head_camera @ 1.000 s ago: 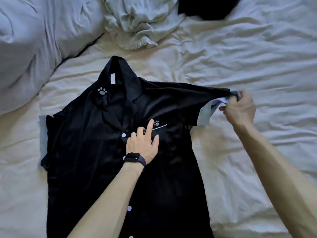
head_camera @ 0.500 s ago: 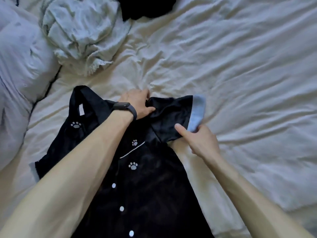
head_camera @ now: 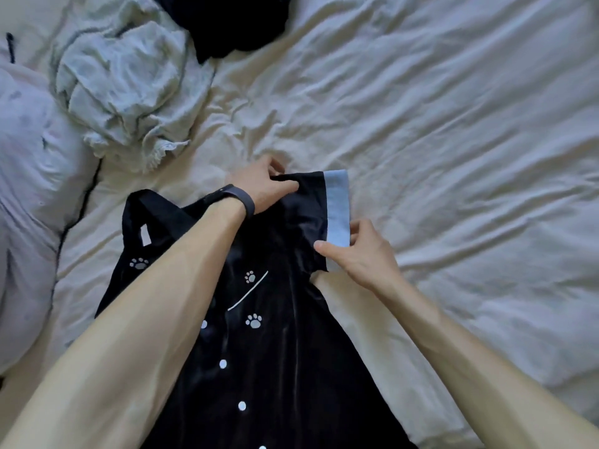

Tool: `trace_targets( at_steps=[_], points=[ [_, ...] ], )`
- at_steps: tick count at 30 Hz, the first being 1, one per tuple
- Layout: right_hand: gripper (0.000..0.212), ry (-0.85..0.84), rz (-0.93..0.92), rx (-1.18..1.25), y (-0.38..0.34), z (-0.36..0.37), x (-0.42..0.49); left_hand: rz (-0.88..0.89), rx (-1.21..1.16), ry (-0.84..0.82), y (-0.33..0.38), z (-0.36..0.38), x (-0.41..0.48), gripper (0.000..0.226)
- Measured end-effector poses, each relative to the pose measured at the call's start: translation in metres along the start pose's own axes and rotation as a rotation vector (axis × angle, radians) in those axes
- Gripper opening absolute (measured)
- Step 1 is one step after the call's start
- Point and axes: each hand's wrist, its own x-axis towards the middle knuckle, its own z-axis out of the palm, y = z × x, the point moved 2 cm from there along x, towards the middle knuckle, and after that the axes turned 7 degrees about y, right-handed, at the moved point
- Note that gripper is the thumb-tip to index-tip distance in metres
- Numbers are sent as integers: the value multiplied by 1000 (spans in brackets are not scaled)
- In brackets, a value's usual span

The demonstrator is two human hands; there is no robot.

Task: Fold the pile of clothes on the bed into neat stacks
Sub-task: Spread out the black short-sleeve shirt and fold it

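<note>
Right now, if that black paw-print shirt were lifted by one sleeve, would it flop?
Probably: the black paw-print shirt lies limp, creasing where the left hand and right hand pinch its sleeve. Its sheen suggests smooth fabric that might slip from a loose grip. It looks thin, so likely light.

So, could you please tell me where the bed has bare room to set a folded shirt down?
Free: the sheet right of the black shirt and right hand. Crowded: the upper left, where the pale crumpled garment, a dark garment and the pillow sit close together.

Shirt on bed
</note>
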Motion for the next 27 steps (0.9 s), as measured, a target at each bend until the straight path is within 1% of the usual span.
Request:
trace_targets(
  at_steps=[1,2,3,5,6,7,8,10,12,13,15,16,19,20,21,22,23,25,27],
  points=[
    [69,3,26,-68,2,2,-2,55,53,14,9,1,3,52],
    [67,-6,49,-125,4,5,-3,109,107,16,17,3,6,55],
    [57,-22,62,-178,6,8,-4,148,156,-3,24,5,9,54],
    [31,-28,61,-242,9,11,-4,196,255,-84,35,10,16,40],
    [27,-14,56,-238,10,12,-4,225,286,-116,41,12,18,31],
    [29,17,46,-211,10,11,-3,262,283,-121,47,13,20,24],
    [31,72,28,-168,10,10,-2,289,230,-94,52,13,23,20],
    [34,241,-30,-76,9,4,0,273,69,-3,57,6,26,11],
    [37,380,-74,5,10,-2,1,239,18,49,58,0,31,5],
    [37,392,-89,4,11,-4,2,228,26,42,58,-1,32,7],
    [32,368,-121,-72,13,-3,1,209,14,0,58,2,31,15],
    [33,353,-124,-112,14,-1,0,192,0,-22,61,3,30,18],
    [49,272,-46,-232,18,3,-2,165,37,-90,68,8,29,29],
    [45,242,-41,-258,20,3,0,186,58,-97,71,10,30,25],
    [35,223,-54,-260,23,3,3,218,57,-88,75,10,31,18],
    [28,223,-70,-234,24,1,6,241,18,-63,79,11,31,11],
    [29,251,-89,-192,24,-3,9,250,-52,-26,82,11,31,6],
    [38,365,-125,-101,21,-11,17,244,-202,61,86,10,30,3],
    [43,467,-164,-54,19,-19,20,224,-273,94,85,8,29,7]
  ],
)
